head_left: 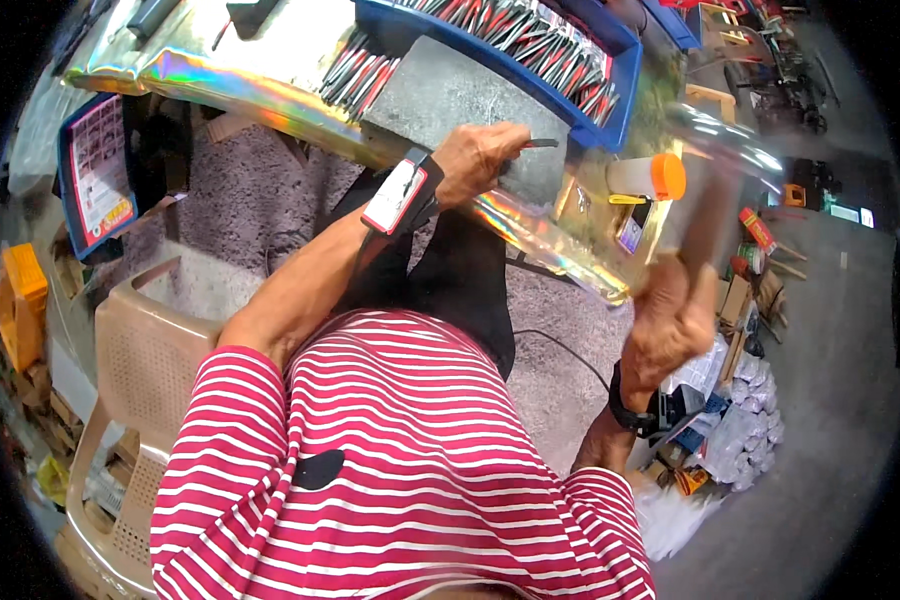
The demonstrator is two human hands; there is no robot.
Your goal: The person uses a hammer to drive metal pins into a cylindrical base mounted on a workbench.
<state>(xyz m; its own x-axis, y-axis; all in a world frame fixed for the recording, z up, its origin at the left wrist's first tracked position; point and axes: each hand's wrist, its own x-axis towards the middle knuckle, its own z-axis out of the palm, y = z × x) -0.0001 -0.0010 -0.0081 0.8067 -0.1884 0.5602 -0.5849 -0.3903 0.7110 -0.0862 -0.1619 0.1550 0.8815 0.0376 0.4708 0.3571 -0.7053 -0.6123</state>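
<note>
Foil-edged bench (pixel 210 82): left hand (pixel 478 160) pinches dark piece (pixel 543 143) over metal block (pixel 440 90), likely steadying; right hand (pixel 673 318) firmly grips blurred hammer (pixel 710 220) right of block.

Your slim, dark piece (pixel 543 143), partly hidden in your grip, juts rightward, nearly level, at upper centre. Your hammer-like tool (pixel 709 220), brownish-handled with a shiny head, points upward, blurred, at upper right.

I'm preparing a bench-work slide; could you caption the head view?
Left hand holds a dark piece over a grey slab; right hand grips a blurred hammer.
</note>
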